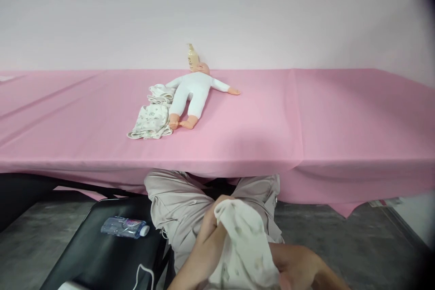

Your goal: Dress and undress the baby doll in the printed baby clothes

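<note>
Over my lap, a white patterned cloth (246,247), which looks like a small baby garment, hangs between my hands. My left hand (213,231) is closed on its left side near the upper edge, with some fingers hidden behind the fabric. Lower down on the right, my right hand (297,265) grips the cloth's other side, its fingertips partly covered. Beyond them, a baby doll (194,90) in a white bodysuit lies on its back on the table, arms spread. Folded patterned clothes (151,120) lie beside its legs, touching one foot.
A pink cloth covers the table (261,122). Behind the doll's head stands a yellowish pump bottle (192,57) near the wall. To my left, a black chair (98,253) bears a clear plastic bottle (124,227) on its side and a white cord (144,269).
</note>
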The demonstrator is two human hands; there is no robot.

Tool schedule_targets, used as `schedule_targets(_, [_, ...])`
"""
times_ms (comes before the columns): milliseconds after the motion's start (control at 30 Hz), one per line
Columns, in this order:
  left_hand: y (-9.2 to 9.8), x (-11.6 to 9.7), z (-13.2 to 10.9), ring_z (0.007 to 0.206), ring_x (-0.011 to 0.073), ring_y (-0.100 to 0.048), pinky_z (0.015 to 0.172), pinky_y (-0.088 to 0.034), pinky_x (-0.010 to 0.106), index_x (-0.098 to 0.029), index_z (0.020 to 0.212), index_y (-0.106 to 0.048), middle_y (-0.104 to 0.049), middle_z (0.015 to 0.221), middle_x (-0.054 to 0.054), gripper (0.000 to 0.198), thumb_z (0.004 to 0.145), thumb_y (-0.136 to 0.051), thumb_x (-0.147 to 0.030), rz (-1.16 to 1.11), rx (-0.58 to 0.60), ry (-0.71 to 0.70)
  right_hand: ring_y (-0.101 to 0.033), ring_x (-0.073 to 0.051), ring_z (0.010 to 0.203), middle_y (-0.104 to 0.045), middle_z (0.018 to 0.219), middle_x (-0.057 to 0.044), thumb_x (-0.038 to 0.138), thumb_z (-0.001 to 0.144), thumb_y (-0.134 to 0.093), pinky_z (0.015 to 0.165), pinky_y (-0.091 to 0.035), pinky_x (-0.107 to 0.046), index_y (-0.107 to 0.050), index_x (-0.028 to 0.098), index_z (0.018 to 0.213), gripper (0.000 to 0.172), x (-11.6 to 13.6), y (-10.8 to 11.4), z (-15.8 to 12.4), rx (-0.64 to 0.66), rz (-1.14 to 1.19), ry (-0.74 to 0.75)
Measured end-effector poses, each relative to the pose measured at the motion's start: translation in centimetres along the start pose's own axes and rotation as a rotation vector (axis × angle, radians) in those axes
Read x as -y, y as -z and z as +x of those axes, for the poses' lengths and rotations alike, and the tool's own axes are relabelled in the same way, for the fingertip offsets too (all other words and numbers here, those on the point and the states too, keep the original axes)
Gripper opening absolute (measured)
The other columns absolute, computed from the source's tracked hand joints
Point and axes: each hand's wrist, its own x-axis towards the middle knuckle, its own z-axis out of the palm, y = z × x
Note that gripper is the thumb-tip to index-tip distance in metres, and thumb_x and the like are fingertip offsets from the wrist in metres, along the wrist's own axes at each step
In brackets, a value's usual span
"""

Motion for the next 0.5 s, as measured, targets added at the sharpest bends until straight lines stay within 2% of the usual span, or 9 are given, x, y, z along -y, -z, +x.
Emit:
schedule_targets(67, [0.3, 0.8, 1.1, 0.077, 0.0184, -0.059, 0.072, -0.049, 0.030, -0.017, 0.096, -0.061, -0.064, 0.086, 0.006, 0.038, 0.089, -0.047, -0.051, 0.011, 0.003, -0.016, -0.064, -0.027, 0.101, -0.070, 0.099, -0.006, 0.057, 0.055, -0.080, 0.090, -0.050, -0.032, -0.067, 0.015, 0.113, 0.073, 0.0, 0.6, 0.7, 0.070, 0.021, -0.012])
schedule_targets(133, [0.7, 1.7, 1.9, 0.083, 0.0182, -0.061, 0.076, -0.048, 0.029, -0.017, 0.112, -0.059, -0.066, 0.097, 0.007, 0.035, 0.093, -0.043, -0.041, 0.108, 0.040, -0.027, -0.061, -0.029, 0.108, -0.069, 0.105, -0.007, 0.052, 0.044, -0.086, 0.096, -0.046, -0.034, -0.066, 0.014, 0.115, 0.084, 0.0, 0.7, 1.4, 0.103, 0.047, -0.040])
schedule_targets(200, [1.2, 2.7, 2.4, 0.081, 0.0193, -0.063, 0.076, -0.048, 0.030, -0.019, 0.128, -0.052, -0.068, 0.096, 0.008, 0.039, 0.097, -0.035, -0.035, 0.321, 0.139, 0.000, -0.059, -0.029, 0.111, -0.069, 0.109, -0.008, 0.048, 0.047, -0.087, 0.102, -0.042, -0.035, -0.065, 0.015, 0.116, 0.080, -0.5, 0.2, 2.2, 0.067, 0.146, -0.081])
schedule_targets(267, [1.7, 3.6, 2.7, 0.084, 0.0233, -0.066, 0.078, -0.048, 0.035, -0.020, 0.139, -0.044, -0.070, 0.095, 0.010, 0.045, 0.097, -0.032, -0.027, 0.600, 0.232, 0.031, -0.062, -0.026, 0.108, -0.069, 0.109, -0.008, 0.048, 0.060, -0.082, 0.102, -0.042, -0.036, -0.065, 0.016, 0.116, 0.066, -1.3, -0.9, 3.0, -0.036, 0.375, -0.109])
schedule_targets(333, [2.2, 3.9, 2.8, 0.105, 0.0292, -0.063, 0.090, -0.046, 0.043, -0.017, 0.143, -0.040, -0.067, 0.113, 0.015, 0.050, 0.094, -0.032, -0.021, 0.826, 0.237, 0.004, -0.065, -0.024, 0.101, -0.071, 0.103, -0.009, 0.050, 0.072, -0.073, 0.099, -0.045, -0.035, -0.065, 0.015, 0.114, 0.055, -1.9, -2.0, 3.9, -0.153, 0.655, -0.136])
schedule_targets(367, [2.5, 3.7, 2.7, 0.118, 0.0304, -0.056, 0.098, -0.043, 0.046, -0.015, 0.144, -0.039, -0.061, 0.126, 0.017, 0.051, 0.094, -0.033, -0.021, 0.882, 0.223, -0.031, -0.067, -0.024, 0.098, -0.072, 0.098, -0.009, 0.050, 0.076, -0.070, 0.096, -0.047, -0.035, -0.065, 0.015, 0.112, 0.051, -2.1, -2.4, 4.4, -0.209, 0.778, -0.156])
schedule_targets(433, [2.9, 2.8, 2.4, 0.132, 0.0276, -0.045, 0.109, -0.036, 0.044, -0.016, 0.143, -0.040, -0.049, 0.142, 0.014, 0.050, 0.094, -0.036, -0.025, 0.869, 0.250, -0.121, -0.068, -0.024, 0.094, -0.072, 0.087, -0.007, 0.053, 0.078, -0.065, 0.089, -0.050, -0.034, -0.067, 0.017, 0.108, 0.046, -2.3, -2.7, 5.2, -0.286, 0.942, -0.201])
schedule_targets(500, [3.0, 1.8, 2.0, 0.135, 0.0241, -0.042, 0.113, -0.035, 0.040, -0.024, 0.145, -0.038, -0.045, 0.147, 0.007, 0.052, 0.094, -0.044, -0.031, 0.788, 0.393, -0.182, -0.068, -0.025, 0.092, -0.071, 0.078, -0.005, 0.056, 0.077, -0.063, 0.082, -0.053, -0.034, -0.068, 0.020, 0.103, 0.044, -2.3, -2.4, 5.7, -0.328, 1.014, -0.207])
